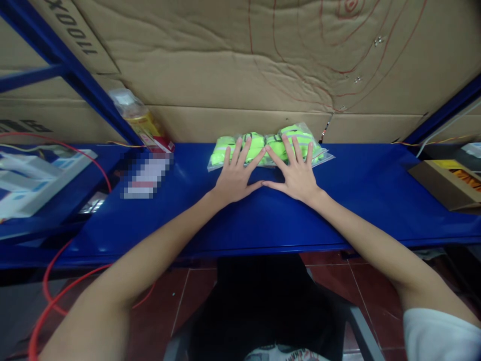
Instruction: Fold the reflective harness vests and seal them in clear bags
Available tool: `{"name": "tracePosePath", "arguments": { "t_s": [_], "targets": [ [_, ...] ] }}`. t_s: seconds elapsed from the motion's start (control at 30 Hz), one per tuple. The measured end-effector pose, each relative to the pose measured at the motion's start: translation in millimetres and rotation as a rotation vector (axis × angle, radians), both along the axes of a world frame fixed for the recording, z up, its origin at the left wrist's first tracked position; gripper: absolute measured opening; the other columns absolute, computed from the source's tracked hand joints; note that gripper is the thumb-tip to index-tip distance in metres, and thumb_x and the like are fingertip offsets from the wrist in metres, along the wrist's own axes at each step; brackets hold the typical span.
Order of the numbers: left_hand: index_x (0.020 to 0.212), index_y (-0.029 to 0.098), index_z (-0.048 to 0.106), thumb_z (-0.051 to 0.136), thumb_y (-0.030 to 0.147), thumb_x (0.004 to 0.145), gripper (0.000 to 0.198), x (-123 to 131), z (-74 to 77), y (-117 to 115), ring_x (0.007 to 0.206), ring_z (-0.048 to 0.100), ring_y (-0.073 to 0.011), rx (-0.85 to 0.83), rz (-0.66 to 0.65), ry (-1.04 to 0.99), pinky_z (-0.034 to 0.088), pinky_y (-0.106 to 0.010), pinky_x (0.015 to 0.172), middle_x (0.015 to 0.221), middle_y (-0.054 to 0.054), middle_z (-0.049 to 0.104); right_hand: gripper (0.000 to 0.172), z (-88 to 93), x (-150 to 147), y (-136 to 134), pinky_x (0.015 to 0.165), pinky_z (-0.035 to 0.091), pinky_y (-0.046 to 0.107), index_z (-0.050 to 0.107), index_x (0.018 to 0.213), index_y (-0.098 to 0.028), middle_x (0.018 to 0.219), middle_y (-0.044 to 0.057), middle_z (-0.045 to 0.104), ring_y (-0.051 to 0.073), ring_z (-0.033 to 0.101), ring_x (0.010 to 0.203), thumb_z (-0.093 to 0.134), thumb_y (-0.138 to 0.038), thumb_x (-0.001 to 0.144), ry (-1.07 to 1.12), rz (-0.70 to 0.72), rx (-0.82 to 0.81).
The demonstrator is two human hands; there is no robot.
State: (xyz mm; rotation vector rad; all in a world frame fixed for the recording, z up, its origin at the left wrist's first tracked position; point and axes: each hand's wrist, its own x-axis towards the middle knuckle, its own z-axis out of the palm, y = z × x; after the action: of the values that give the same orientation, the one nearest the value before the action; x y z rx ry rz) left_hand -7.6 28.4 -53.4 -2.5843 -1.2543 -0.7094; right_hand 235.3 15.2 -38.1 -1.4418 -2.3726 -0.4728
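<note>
A clear plastic bag of neon green fabric items (268,143) with grey reflective strips lies at the back of the blue table (361,190), against the cardboard wall. My left hand (236,173) rests flat on the bag's left part, fingers spread. Pressed flat on the bag's right part is my right hand (296,173), its fingers also apart. The two thumbs nearly touch on the table in front of the bag. Neither hand grips anything.
A bottle with yellow contents (137,118) leans at the back left by a blue shelf post. A blurred-out card (146,175) lies left of my hands. White boxes (30,180) and a red cable (56,291) are at left. An open cardboard box (447,183) sits at right.
</note>
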Motion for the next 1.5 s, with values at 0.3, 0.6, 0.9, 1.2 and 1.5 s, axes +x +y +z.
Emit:
{"name": "tracePosePath", "arguments": {
  "t_s": [0.3,0.6,0.9,1.2,1.5],
  "targets": [
    [0.177,0.028,0.028,0.048,0.079,0.102,0.093,0,0.0,-1,0.173,0.002,-0.0454,-0.003,0.003,0.009,0.006,-0.069,0.138,0.187,-0.014,0.006,0.103,-1.9,1,1,0.131,-0.003,0.08,0.019,0.178,-0.037,0.188,0.008,0.007,0.048,0.006,0.173,0.042,-0.093,0.094,-0.009,0.001,0.001],
    [0.177,0.029,0.028,0.048,0.081,0.101,0.094,-1,-0.6,0,0.173,0.003,-0.0455,-0.01,0.006,0.014,0.007,-0.07,0.138,0.187,-0.013,0.006,0.103,-2.4,1,1,0.131,-0.002,0.081,0.021,0.178,-0.036,0.188,0.008,0.007,0.048,0.006,0.173,0.043,-0.092,0.095,-0.009,0.006,-0.001],
    [0.177,0.029,0.029,0.048,0.08,0.102,0.093,-1,-0.8,0,0.173,0.004,-0.0459,-0.004,0.001,0.005,0.006,-0.07,0.138,0.187,-0.014,0.007,0.106,-4.5,2,3,0.132,-0.004,0.08,0.018,0.179,-0.037,0.188,0.008,0.008,0.048,0.006,0.172,0.041,-0.095,0.093,-0.014,0.005,0.002],
    [0.177,0.03,0.028,0.047,0.081,0.101,0.093,-2,-2.3,1,0.173,0.003,-0.0453,-0.011,0.004,0.012,0.007,-0.07,0.138,0.187,-0.013,0.007,0.103,-3.5,2,2,0.132,-0.004,0.081,0.018,0.179,-0.037,0.188,0.006,0.007,0.048,0.005,0.173,0.041,-0.093,0.095,-0.008,0.008,-0.016],
    [0.177,0.029,0.03,0.051,0.078,0.103,0.091,-3,-4.9,3,0.172,0.005,-0.0483,-0.005,-0.014,0.001,0.007,-0.072,0.136,0.186,-0.017,0.007,0.104,-11.0,4,6,0.131,0.0,0.082,0.012,0.179,-0.038,0.188,0.006,0.003,0.051,0.007,0.172,0.042,-0.093,0.095,-0.019,0.026,0.046]
  ]
}}
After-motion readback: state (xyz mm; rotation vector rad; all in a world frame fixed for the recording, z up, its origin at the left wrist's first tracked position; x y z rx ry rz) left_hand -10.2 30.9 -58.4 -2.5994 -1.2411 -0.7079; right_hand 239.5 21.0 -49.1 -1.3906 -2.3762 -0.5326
